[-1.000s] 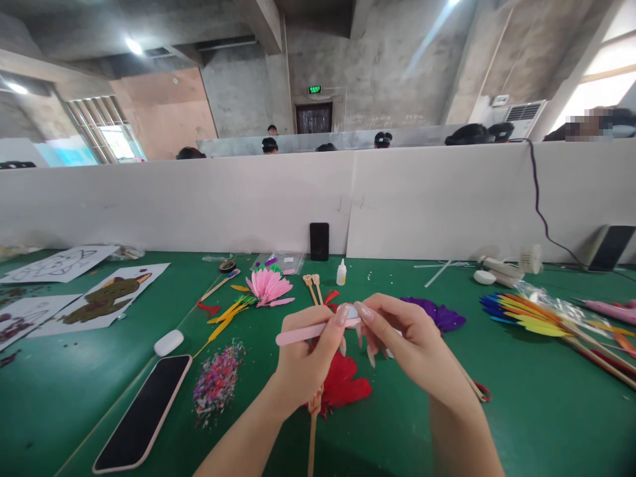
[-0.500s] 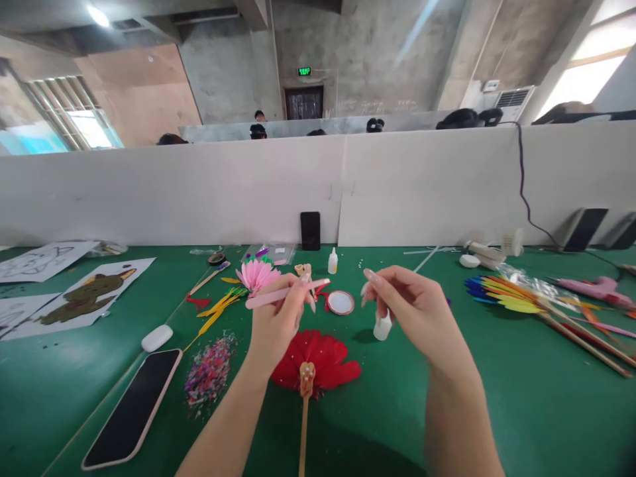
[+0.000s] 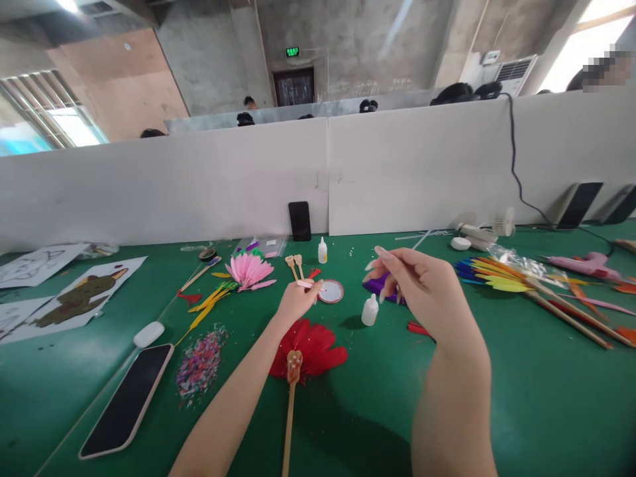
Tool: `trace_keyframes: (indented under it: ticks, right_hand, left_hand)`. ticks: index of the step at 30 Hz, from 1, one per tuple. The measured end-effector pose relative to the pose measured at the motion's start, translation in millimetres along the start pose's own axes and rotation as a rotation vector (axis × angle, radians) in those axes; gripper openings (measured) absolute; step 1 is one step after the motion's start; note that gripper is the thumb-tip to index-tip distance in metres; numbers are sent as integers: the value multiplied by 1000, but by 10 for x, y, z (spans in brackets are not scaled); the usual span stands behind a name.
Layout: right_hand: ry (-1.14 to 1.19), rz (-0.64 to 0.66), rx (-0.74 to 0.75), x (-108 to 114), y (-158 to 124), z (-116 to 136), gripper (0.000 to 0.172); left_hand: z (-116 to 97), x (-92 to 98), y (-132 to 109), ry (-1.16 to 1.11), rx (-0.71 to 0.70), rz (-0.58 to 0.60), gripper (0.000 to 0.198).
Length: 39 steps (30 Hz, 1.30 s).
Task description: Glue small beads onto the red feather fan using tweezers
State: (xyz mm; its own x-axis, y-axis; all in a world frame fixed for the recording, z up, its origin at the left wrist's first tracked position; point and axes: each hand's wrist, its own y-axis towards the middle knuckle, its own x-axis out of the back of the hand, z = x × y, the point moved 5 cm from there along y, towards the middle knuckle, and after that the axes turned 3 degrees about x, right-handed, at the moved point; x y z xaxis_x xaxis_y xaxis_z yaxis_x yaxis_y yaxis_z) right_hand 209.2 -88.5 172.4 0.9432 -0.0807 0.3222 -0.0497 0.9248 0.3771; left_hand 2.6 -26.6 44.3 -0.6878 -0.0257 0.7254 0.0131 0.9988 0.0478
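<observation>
My left hand (image 3: 297, 301) is closed around a slim pink stick (image 3: 304, 284), reaching to the round white dish (image 3: 332, 291) with a reddish rim. My right hand (image 3: 422, 285) hovers over the table's right half, fingertips pinched together; anything between them is too small to make out. Below and left of it stands a small white bottle (image 3: 370, 313), with a purple piece (image 3: 380, 286) partly hidden behind the fingers. Nearer me lies a red feather fan (image 3: 322, 351) dotted with white beads, its wooden handle (image 3: 289, 424) pointing toward me.
Pink petals (image 3: 248, 270), a second bottle (image 3: 322, 252) and an upright phone (image 3: 299, 221) are toward the back. Left lie a larger phone (image 3: 126, 404), a white case (image 3: 148, 334), confetti (image 3: 201, 368) and drawings (image 3: 82, 298). Right are coloured feathers (image 3: 497, 275) and a pink glue gun (image 3: 589, 266).
My left hand has moved forward with the pink stick, to the dish. My right hand stays raised and pinched. The view has shifted slightly, uncovering the bottle and purple piece.
</observation>
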Motion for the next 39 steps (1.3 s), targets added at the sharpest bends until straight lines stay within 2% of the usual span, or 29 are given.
trace_keyframes:
  ticks: [3,7,10,16,21,24,30,35,39]
  right_hand:
    - [-17,-48,-3,80,-5,-29,29]
    - [-13,-53,5,145,-29,-40,21]
    - [0,-44,31,165,-39,-42,25]
    - [9,-13,14,175,-46,-57,37]
    - [27,-81,6,236,-71,-60,29]
    - [7,-82,4,238,-88,-54,26]
    - [-57,10,-6,180,-81,-53,33]
    - [-87,75,-32,120,-46,-79,38]
    - [-141,90,-42,81,-41,-75,28]
  left_hand:
    - [68,-163,130,97,48,86,26]
    - [90,-276,293,204,114,172,30]
    - [87,-326,346,260,144,217,30]
    - [127,-434,334,321,190,248,32]
    - [147,-475,372,345,200,247,33]
    - [140,-481,391,343,204,245,33]
    - [87,-457,377,285,197,216,33]
    - [22,-251,263,193,154,153,31]
    - [2,-107,128,138,128,110,30]
